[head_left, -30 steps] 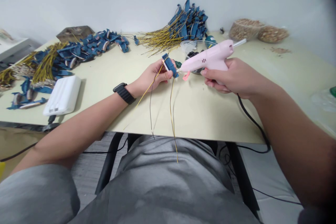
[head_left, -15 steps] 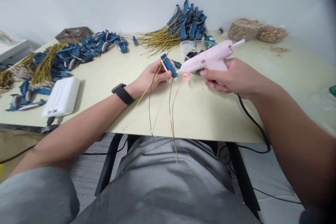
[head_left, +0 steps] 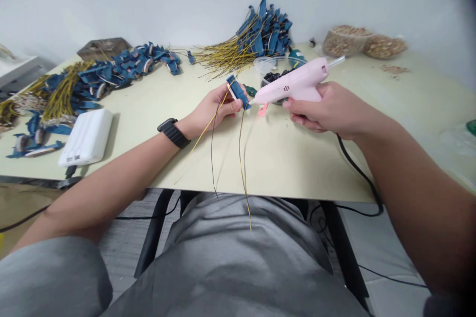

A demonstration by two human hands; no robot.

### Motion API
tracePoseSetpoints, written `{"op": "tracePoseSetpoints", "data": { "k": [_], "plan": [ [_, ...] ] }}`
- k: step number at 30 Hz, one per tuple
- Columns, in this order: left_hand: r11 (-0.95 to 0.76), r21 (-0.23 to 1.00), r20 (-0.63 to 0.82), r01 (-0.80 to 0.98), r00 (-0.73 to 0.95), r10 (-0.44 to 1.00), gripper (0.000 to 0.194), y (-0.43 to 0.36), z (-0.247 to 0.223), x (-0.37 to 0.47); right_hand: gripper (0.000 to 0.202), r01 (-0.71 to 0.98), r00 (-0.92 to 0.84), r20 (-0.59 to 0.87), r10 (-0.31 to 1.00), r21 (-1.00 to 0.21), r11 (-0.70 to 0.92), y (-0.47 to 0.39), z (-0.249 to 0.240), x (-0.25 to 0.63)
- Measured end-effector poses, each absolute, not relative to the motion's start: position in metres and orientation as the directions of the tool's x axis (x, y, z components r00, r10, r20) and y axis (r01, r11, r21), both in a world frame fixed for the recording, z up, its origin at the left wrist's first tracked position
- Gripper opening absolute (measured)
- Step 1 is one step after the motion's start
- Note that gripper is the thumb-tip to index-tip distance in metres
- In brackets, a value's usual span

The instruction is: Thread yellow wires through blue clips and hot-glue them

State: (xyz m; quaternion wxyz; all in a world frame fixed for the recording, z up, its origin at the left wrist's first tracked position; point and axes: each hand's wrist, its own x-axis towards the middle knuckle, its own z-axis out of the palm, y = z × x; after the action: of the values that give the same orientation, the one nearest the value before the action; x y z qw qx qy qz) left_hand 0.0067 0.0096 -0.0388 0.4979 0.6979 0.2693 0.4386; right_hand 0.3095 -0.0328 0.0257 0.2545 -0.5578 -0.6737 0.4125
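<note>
Between the thumb and fingers of my left hand (head_left: 221, 109) is a small blue piece (head_left: 237, 91) with a pale edge, held tilted above the table. Thin yellow-and-black strands (head_left: 241, 158) hang down from it past the table's front edge. My right hand (head_left: 323, 111) is wrapped round the handle of a pale pink glue gun (head_left: 290, 81), which has a clear glue stick (head_left: 336, 62) poking out of its back. The gun's nozzle points left and meets, or nearly meets, the lower right end of the blue piece; I cannot tell whether they touch.
Behind the gun stands a clear tub of black bits (head_left: 277, 75). A bundle of blue pieces with yellow strands (head_left: 260, 34) lies at the back, more blue pieces (head_left: 126, 67) at left. A white power bank (head_left: 86, 136) sits front left; the gun's black cable (head_left: 357, 171) trails right.
Almost nothing differs. Both hands, the blue piece and the glue gun hold nearly the same place, with only a tiny shift to the left across the view.
</note>
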Motion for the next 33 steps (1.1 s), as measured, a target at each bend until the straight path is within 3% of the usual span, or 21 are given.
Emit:
{"op": "tracePoseSetpoints", "data": {
  "k": [33],
  "plan": [
    [-0.321,0.946,0.306,-0.052,0.481,0.822,0.058,0.006,-0.034,0.01,0.034,0.547,-0.285,-0.086,0.955,-0.832,0.088,-0.045,0.036,0.307]
  ]
}}
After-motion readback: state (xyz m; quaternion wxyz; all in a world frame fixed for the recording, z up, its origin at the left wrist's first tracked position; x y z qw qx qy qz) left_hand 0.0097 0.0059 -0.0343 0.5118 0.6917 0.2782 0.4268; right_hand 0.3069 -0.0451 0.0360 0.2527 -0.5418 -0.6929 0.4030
